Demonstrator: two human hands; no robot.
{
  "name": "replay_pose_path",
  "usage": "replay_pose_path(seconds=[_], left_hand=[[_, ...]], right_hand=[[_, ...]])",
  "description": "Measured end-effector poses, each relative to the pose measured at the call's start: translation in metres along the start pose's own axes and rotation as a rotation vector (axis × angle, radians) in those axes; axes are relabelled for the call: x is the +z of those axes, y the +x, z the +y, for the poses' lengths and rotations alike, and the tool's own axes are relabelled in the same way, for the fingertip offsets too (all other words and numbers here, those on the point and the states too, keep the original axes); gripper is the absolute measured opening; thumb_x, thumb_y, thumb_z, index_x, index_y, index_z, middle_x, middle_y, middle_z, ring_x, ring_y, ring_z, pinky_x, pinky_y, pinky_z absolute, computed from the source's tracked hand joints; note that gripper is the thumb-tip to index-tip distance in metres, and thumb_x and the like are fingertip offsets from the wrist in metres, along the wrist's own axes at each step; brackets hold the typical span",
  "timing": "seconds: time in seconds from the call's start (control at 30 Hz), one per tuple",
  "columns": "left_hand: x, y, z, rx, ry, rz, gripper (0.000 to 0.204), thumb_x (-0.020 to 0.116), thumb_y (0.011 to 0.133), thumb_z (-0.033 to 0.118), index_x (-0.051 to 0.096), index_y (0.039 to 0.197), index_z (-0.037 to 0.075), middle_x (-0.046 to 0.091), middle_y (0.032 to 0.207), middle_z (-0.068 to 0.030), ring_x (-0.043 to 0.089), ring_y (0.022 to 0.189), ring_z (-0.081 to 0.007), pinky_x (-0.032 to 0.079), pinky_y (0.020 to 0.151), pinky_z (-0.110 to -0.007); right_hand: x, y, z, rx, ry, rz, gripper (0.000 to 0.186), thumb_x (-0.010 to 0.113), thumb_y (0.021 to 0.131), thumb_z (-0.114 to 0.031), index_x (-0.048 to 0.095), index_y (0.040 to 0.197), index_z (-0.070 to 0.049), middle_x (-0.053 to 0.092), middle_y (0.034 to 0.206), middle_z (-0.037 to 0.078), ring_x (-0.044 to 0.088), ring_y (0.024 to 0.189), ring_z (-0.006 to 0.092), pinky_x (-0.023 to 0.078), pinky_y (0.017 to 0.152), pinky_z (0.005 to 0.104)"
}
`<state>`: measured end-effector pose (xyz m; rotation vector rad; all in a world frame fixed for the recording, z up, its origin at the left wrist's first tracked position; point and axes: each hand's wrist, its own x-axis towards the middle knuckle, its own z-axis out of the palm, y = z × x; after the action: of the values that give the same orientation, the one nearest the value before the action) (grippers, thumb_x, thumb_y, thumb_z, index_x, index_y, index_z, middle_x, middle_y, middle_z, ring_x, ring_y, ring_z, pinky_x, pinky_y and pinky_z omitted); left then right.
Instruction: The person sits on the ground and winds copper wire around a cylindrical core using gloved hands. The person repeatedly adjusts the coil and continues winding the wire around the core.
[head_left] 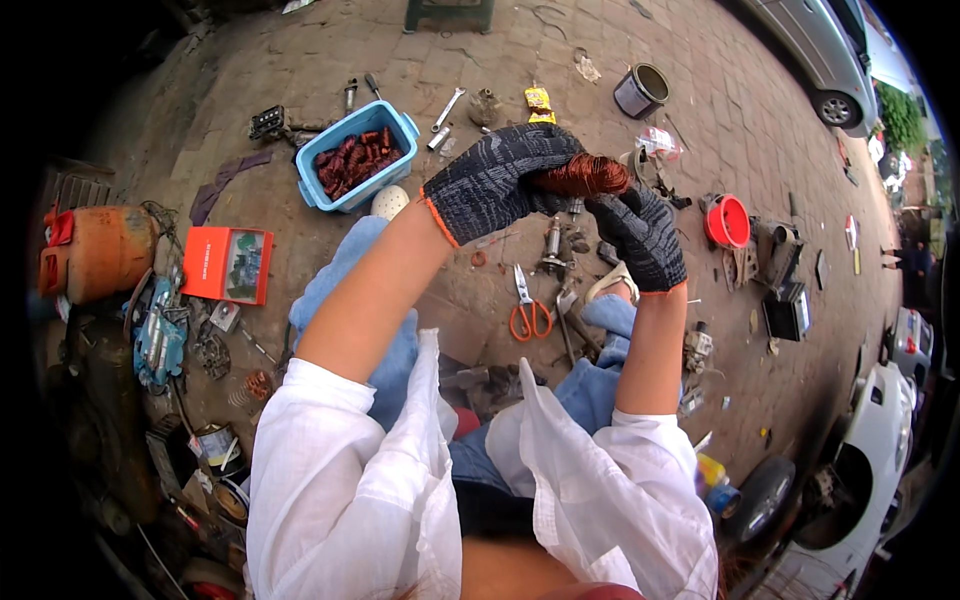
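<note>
Both my hands wear dark knitted gloves with orange cuffs. My left hand is closed over the left part of a copper wire coil, its fingers partly hidden behind the coil. Below the coil's right end, my right hand is closed on it too. Under my hands on the paving lie orange-handled scissors and assorted dark metal parts. A blue plastic tub holding several reddish coils stands to the left of my gloves.
An orange gas cylinder and red box lie left. A wrench, can, red bowl, tyre and scattered parts surround me on the paving. Cars and people appear at the right.
</note>
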<state>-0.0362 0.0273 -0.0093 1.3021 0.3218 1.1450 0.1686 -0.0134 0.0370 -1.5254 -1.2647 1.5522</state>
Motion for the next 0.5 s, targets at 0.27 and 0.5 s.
replay_pose_path(seconds=[0.27, 0.5], left_hand=[[0.015, 0.003, 0.002, -0.319, 0.624, 0.093, 0.018, 0.057, 0.084, 0.019, 0.058, 0.092, 0.003, 0.059, 0.079, -0.0042, 0.052, 0.068, -0.0102, 0.046, 0.063, -0.026], [0.002, 0.003, 0.003, -0.167, 0.152, 0.112, 0.021, 0.056, 0.085, 0.019, 0.06, 0.099, 0.004, 0.061, 0.091, -0.0087, 0.06, 0.083, -0.0182, 0.052, 0.066, -0.029]], right_hand=[[0.006, -0.003, 0.004, -0.424, -0.163, 0.144, 0.016, 0.064, 0.078, -0.008, 0.061, 0.09, 0.001, 0.059, 0.076, 0.004, 0.054, 0.07, 0.0117, 0.045, 0.064, 0.0248], [0.002, -0.004, -0.002, -0.117, -0.205, -0.122, 0.018, 0.064, 0.079, -0.01, 0.063, 0.094, -0.001, 0.06, 0.081, 0.003, 0.053, 0.072, 0.0107, 0.045, 0.065, 0.0254]])
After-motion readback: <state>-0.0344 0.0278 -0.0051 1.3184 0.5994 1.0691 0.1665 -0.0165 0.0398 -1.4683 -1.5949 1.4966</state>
